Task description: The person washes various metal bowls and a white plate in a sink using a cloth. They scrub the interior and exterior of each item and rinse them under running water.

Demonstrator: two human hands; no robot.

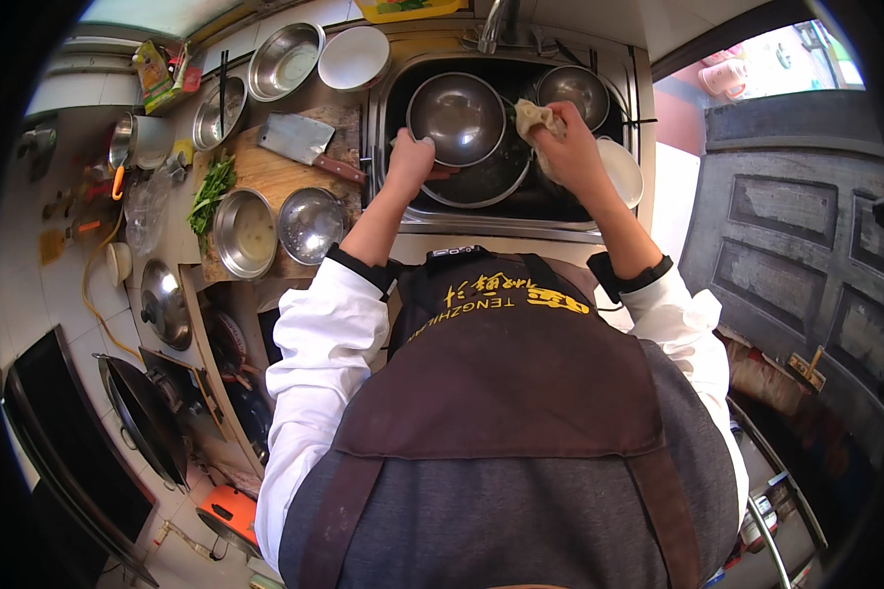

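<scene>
Over the sink [486, 224], my left hand [412, 163] grips the rim of a stainless steel bowl [457, 118]. Its rounded underside seems to face me. Below that bowl lies a dark round pan or bowl [479, 188], partly covered by it. My right hand [569, 151] is closed on a crumpled beige cloth [538, 121], just right of the bowl. Another metal bowl [573, 92] sits at the sink's back right corner, and a white bowl [620, 173] leans by its right side, partly behind my right forearm. The faucet [492, 29] stands behind the sink.
Left of the sink, a wooden cutting board [295, 166] bears a cleaver [298, 140], leafy greens [212, 188] and metal bowls [244, 234]. Behind it are a steel basin [286, 62] and a white bowl [353, 59]. A wok [144, 416] is at the left; a dark panelled door [788, 221] at the right.
</scene>
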